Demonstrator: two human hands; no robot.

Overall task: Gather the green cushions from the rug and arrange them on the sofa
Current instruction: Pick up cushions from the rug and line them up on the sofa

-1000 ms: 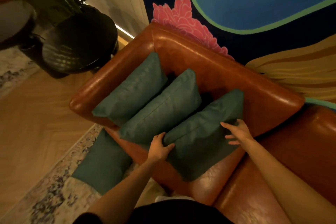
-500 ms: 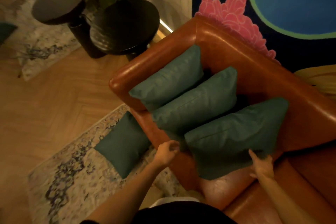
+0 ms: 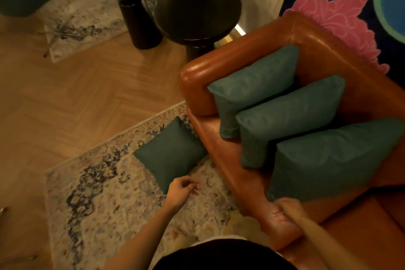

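Sofa: a tan-brown leather sofa [image 3: 252,55] with a rounded armrest fills the right side, standing against a painted wall.
Cushions on sofa: three plain green fabric cushions lean in an overlapping row on the seat; the far cushion [image 3: 254,87] rests against the armrest, the middle cushion [image 3: 289,116] overlaps it, and the near cushion [image 3: 333,160] overlaps the middle one.
Cushion on rug: a fourth square green cushion [image 3: 171,153] lies flat on the pale patterned rug [image 3: 98,204], just beside the sofa's front edge.
Left hand: the left hand [image 3: 182,190] hangs over the rug near the lower corner of the floor cushion, fingers loosely curled and holding nothing.
Right hand: the right hand [image 3: 282,210] sits at the sofa's front edge, just below the near cushion's lower corner; blurred, so whether it grips anything cannot be told.
Floor: herringbone wood floor [image 3: 76,94] lies beyond the rug.
Tables: two round black pedestal side tables [image 3: 197,11] stand by the armrest.
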